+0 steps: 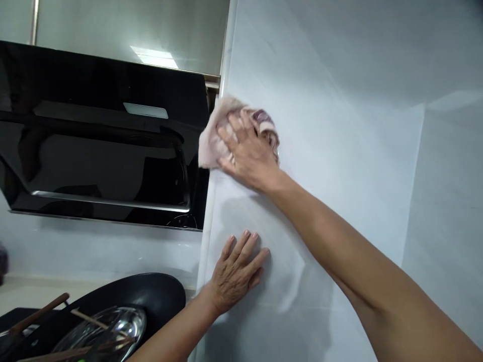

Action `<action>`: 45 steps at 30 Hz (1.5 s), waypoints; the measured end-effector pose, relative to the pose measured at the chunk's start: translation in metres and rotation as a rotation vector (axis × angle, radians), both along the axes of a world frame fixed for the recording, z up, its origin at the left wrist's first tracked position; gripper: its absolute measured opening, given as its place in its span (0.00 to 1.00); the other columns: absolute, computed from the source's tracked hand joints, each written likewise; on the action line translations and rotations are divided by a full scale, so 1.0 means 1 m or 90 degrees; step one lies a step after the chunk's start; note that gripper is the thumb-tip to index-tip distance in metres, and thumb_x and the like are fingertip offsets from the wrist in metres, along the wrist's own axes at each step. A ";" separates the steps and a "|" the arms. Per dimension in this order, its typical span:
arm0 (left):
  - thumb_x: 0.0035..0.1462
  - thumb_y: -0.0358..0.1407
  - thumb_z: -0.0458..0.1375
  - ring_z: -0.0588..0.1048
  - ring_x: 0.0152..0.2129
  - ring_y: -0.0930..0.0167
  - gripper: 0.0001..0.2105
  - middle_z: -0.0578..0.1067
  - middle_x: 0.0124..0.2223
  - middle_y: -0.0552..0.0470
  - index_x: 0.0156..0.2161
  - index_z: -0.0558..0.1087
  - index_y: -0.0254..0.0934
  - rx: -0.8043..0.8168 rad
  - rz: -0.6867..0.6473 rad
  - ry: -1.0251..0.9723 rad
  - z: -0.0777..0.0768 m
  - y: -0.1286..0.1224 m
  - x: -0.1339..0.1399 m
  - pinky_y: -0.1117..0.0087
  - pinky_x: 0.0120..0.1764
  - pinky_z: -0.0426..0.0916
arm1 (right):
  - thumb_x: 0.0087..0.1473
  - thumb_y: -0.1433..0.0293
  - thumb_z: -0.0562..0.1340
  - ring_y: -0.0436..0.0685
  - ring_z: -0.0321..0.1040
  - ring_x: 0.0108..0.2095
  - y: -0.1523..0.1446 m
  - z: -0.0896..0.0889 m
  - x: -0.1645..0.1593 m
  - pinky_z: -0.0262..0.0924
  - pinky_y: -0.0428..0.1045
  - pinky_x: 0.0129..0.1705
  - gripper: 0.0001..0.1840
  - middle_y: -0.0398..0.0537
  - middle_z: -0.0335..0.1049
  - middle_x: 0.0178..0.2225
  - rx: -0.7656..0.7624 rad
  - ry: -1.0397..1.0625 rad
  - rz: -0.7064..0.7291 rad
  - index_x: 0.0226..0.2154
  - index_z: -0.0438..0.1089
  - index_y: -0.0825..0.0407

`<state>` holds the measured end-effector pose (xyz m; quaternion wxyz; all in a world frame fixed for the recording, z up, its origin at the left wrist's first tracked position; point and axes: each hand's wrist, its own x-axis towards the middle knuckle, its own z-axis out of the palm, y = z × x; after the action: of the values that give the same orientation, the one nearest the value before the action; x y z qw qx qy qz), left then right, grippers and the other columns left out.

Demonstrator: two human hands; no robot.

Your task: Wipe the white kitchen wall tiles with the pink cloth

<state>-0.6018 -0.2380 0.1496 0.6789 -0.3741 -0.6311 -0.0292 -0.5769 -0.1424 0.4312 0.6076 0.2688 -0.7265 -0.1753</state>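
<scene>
A pale pink cloth (211, 143) with a darker patterned part is bunched against the white tiled wall (339, 151), near its left edge. My right hand (251, 156) holds it there, palm down and fingers spread over the fabric. The cloth's left end laps past the wall edge toward the black range hood (105, 151). Lower down, my left hand (237, 274) lies on the same wall with fingers stretched out and nothing in it.
Glass-fronted cabinets (113, 30) sit above the hood. At the lower left, a black wok (162, 291) holds a shiny metal bowl or lid (132, 319) and some wooden-handled utensils (41, 314). A wall corner runs down at the right.
</scene>
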 end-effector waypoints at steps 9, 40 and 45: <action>0.61 0.32 0.64 0.67 0.65 0.61 0.20 0.75 0.62 0.46 0.58 0.75 0.45 -0.036 -0.073 -0.013 0.004 -0.011 0.005 0.52 0.72 0.53 | 0.69 0.48 0.55 0.69 0.36 0.77 0.095 -0.090 0.006 0.47 0.68 0.73 0.35 0.47 0.44 0.76 0.122 -0.043 -0.029 0.72 0.55 0.41; 0.72 0.47 0.52 0.56 0.72 0.56 0.32 0.58 0.73 0.36 0.75 0.48 0.45 0.278 -0.117 -0.108 0.030 -0.068 -0.040 0.48 0.67 0.56 | 0.69 0.49 0.56 0.68 0.37 0.76 0.009 -0.048 -0.013 0.34 0.74 0.76 0.35 0.49 0.45 0.75 0.194 0.042 0.064 0.72 0.55 0.42; 0.73 0.44 0.53 0.60 0.70 0.58 0.32 0.62 0.72 0.40 0.76 0.48 0.48 0.262 -0.103 -0.131 0.029 -0.072 -0.038 0.52 0.67 0.56 | 0.70 0.44 0.51 0.75 0.32 0.76 0.008 0.055 -0.010 0.23 0.79 0.71 0.41 0.55 0.37 0.77 0.053 -0.013 0.009 0.74 0.50 0.49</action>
<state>-0.6403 -0.3099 0.1790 0.6687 -0.2720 -0.6456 -0.2491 -0.5869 -0.1342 0.4861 0.5899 0.3009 -0.7226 -0.1984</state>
